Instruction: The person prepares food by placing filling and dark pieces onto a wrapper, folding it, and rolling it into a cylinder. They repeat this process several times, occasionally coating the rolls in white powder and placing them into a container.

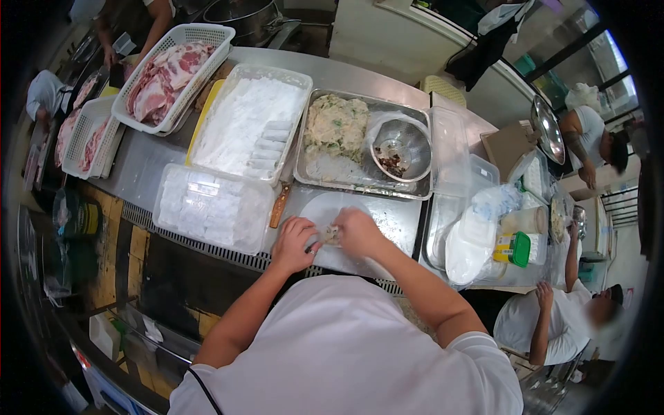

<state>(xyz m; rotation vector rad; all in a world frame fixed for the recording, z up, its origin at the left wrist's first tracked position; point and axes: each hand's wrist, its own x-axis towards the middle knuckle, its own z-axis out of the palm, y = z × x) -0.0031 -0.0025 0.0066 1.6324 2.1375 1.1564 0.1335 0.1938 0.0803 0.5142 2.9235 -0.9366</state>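
Observation:
My left hand (295, 243) is closed, its fingers curled at the near edge of the steel table; a small dark thing shows by its fingers. To its right, my right hand (357, 234) is closed with fingertips down, slightly blurred. Between them is a small pale lump of food (333, 237), partly covered by the fingers. Just beyond lies a whitish round sheet or plate (325, 206). A wooden handle (279, 205) lies left of it. Further back, a metal tray (332, 181) holds pale filling with green flecks (337, 124) and a steel bowl (382, 142) with dark brown pieces.
At left stand a tub of white powder with pale strips (235, 114), a lidded clear box (211, 211) and white baskets (225, 33) of raw meat. Plastic containers and a green-lidded tub (520, 249) crowd the right. Other people stand at the right and upper left.

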